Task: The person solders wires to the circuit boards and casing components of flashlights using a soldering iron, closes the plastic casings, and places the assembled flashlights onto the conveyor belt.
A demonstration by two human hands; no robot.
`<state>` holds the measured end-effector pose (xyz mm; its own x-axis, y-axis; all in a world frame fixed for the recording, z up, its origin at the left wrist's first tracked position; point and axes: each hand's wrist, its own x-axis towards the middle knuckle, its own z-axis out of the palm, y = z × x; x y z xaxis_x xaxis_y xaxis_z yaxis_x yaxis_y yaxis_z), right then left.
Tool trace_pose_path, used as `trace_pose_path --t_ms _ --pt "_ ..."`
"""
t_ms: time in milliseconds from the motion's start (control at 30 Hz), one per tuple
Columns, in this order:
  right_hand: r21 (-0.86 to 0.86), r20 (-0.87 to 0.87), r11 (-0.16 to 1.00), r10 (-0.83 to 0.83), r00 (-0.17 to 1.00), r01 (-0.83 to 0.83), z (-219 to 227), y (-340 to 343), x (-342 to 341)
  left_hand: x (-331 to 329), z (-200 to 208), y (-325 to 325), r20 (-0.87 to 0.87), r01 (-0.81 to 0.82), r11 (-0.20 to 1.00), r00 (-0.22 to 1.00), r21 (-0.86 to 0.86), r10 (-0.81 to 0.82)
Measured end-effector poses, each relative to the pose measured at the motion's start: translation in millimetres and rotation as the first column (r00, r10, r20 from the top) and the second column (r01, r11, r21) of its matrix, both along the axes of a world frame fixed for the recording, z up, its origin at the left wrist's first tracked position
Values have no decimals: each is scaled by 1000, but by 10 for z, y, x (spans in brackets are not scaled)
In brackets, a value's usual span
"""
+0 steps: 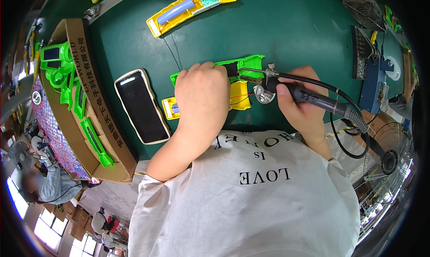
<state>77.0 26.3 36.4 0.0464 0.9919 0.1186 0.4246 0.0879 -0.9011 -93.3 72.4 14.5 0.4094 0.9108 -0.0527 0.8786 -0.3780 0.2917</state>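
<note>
My right hand (299,105) grips a soldering iron (321,100) with a black cable and a thin metal tube along its front. The iron's tip points left at a dark part in the green plastic shell (251,62), close to my left fingers. My left hand (201,93) is curled over that shell, fingers bent down and partly hidden. Just below lies a yellow plastic shell (242,96) with thin red and black wires, partly covered by my left hand. A clear round lens cup (264,95) sits at its right end, under the iron.
A phone (143,107) in a pale case lies to the left. Beyond my hands is another yellow shell (195,10) with a blue battery cell and green circuit board. A cardboard box (121,145) of green parts stands left; a blue device (371,87) and fans stand right.
</note>
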Motion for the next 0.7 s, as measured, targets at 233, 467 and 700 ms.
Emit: trace_pose_path --t_ms 233,467,700 --pt "-14 -20 1000 -15 1000 14 -10 -11 -5 5 -1 -1 6 0 1000 1000 12 0" --pt "1 10 1000 1 1000 -1 1 7 -1 7 -7 3 -2 -8 1000 1000 12 8" --pt "37 -8 999 1 1000 -1 -27 -4 3 5 -13 5 19 -16 1000 1000 0 16"
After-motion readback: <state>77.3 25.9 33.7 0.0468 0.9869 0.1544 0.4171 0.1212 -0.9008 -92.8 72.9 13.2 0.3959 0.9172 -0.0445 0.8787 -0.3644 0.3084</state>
